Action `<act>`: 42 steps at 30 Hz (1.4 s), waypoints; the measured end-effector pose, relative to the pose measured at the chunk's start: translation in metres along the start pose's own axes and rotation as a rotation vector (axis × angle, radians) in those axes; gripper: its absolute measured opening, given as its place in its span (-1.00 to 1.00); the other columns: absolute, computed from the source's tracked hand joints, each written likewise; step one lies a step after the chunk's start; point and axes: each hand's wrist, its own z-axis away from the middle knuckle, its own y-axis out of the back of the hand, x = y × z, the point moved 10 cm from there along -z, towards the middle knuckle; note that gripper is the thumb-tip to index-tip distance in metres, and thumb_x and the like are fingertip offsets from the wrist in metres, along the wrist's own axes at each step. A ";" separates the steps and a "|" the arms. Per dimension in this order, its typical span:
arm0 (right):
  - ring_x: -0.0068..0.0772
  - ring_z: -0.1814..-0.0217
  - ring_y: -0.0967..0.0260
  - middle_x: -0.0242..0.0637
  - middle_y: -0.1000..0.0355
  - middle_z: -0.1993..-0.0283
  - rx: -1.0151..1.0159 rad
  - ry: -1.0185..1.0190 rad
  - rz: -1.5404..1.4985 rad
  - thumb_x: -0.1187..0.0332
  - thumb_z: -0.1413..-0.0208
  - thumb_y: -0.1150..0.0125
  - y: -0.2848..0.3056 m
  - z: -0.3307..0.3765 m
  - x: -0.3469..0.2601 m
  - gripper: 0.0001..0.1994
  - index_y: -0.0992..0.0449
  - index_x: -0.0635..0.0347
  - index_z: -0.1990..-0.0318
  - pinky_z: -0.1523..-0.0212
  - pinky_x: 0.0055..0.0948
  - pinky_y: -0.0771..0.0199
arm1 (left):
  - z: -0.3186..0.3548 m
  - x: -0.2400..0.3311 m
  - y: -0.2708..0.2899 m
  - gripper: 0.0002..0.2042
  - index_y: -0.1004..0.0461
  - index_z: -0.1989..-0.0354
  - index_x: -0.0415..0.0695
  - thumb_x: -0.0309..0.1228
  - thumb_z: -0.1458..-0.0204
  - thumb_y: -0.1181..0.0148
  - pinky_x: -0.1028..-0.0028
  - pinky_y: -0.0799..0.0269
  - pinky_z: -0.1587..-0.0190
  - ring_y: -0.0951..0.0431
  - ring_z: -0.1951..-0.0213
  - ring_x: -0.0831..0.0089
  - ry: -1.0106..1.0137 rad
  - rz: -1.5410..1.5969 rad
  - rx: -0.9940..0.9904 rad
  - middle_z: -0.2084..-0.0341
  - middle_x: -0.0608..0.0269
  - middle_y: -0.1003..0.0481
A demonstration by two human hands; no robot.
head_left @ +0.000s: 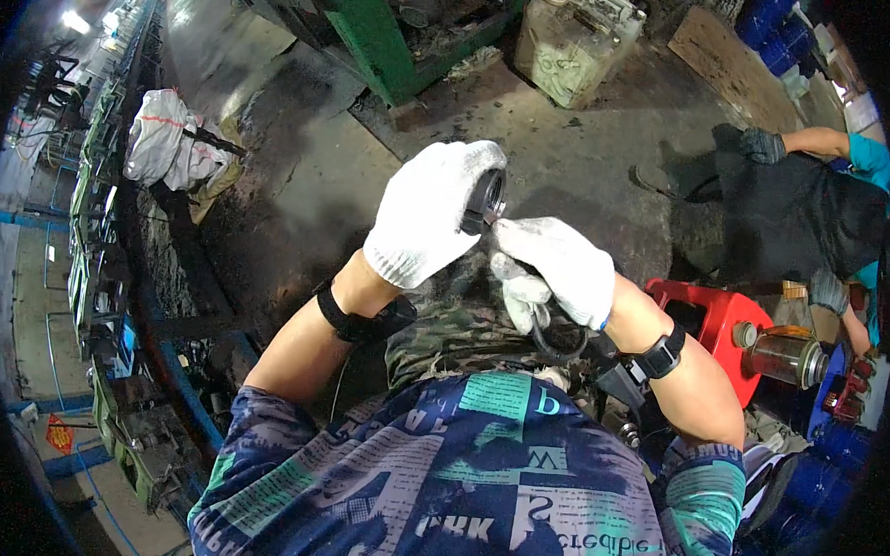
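In a white knit glove, my left hand (430,214) is closed around a dark round ring-shaped part (484,203), its ridged rim facing right. My right hand (561,267), gloved in white too, has its thumb and forefinger pinched together at the lower edge of that part. Something small seems to sit between those fingertips, too small to name. The other right fingers are curled in. Just below them shows a black curved loop (560,349); whether the hand grips it I cannot tell. Both hands are in front of my camouflage-clad lap (438,327).
Close to my right forearm stands a red plastic container (728,327) with a clear jar (790,357) beside it. A co-worker in grey gloves (763,147) is at the right. Ahead are a green metal post (370,40) and a dirty canister (575,52). A white sack (170,141) lies left.
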 end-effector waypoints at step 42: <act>-0.07 0.30 -0.50 -0.03 -0.50 0.33 0.555 0.209 0.760 0.16 -0.36 -0.16 0.110 -0.105 -0.064 -0.68 -0.50 0.28 0.03 0.14 -0.23 -0.49 | -0.024 -0.161 0.044 -0.17 -0.33 -0.37 -0.17 -0.37 0.14 -0.62 0.29 -0.33 -0.40 -0.45 -0.33 0.26 0.202 0.481 -0.046 -0.28 0.09 -0.45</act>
